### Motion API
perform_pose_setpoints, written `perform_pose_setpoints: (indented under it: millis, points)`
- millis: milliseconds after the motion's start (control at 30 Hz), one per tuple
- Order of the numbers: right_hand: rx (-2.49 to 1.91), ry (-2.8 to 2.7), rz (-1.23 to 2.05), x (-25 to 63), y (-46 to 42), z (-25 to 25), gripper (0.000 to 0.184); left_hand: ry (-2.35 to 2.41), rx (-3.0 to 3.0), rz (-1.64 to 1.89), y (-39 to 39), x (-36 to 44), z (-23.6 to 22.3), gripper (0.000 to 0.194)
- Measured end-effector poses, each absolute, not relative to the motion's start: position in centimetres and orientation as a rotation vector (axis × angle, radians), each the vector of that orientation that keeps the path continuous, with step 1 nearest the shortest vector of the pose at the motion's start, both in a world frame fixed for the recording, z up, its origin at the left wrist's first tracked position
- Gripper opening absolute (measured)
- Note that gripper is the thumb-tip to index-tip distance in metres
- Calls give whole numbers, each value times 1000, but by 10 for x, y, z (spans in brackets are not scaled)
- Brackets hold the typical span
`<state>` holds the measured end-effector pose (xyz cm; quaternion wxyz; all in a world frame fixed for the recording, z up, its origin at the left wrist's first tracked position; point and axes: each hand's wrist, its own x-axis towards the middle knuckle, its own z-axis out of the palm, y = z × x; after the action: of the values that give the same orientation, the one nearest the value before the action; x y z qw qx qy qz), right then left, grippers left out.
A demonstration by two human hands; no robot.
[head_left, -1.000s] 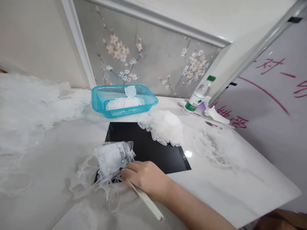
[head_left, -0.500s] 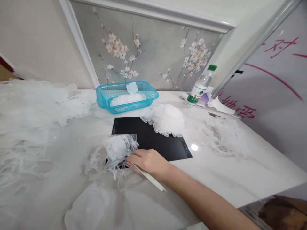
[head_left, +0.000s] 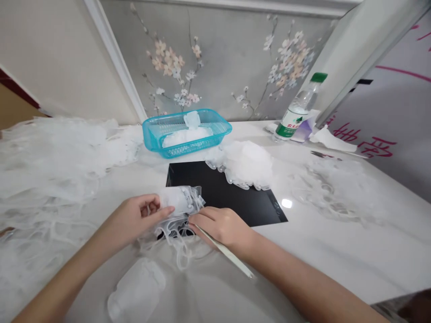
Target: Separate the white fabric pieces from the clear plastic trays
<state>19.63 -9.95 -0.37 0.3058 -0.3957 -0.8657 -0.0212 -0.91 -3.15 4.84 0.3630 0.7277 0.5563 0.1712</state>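
My left hand (head_left: 148, 214) grips the left edge of a stack of frosted white plastic pieces (head_left: 175, 200), thumb on the near side. My right hand (head_left: 220, 224) is closed around a slim pale-handled tool (head_left: 232, 256), whose handle points back toward me. Its tip is hidden by the fingers, so I cannot tell its kind. Those fingers lie at the stack's right side. Clear plastic offcuts (head_left: 182, 244) trail below the stack. Under both lies a flat black mat (head_left: 232, 202), and a heap of white plastic pieces (head_left: 249, 163) covers its far right corner.
A blue basket (head_left: 153, 134) with white pieces stands against the wall. At the back right is a green-capped water bottle (head_left: 298, 112). Plastic sheets (head_left: 60, 157) pile up at left; loose scraps (head_left: 336, 188) lie at right. Another frosted piece (head_left: 136, 291) lies near me.
My left hand has come in from the left and taken hold of the stack's left edge. My right hand stays by the stack with the tool. The whole view has shifted slightly.
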Motion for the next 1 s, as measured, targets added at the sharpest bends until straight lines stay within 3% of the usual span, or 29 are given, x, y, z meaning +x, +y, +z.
perform_pose_setpoints:
  millis: [200,433,833,1000]
  points:
    - [-1064,-2294,-44,196,-103,-6,17,1248,1739,611,-39,-2,40,31]
    - [-1003,-2215,293,204,-98,-6,24,1174,1952,641,-49,6,28,31]
    - [-985,-2266,188,206,-97,-4,26,1225,2183,727,-60,8,25,40]
    - [-1010,-2262,152,205,-98,-2,27,1180,2258,858,-59,12,18,26]
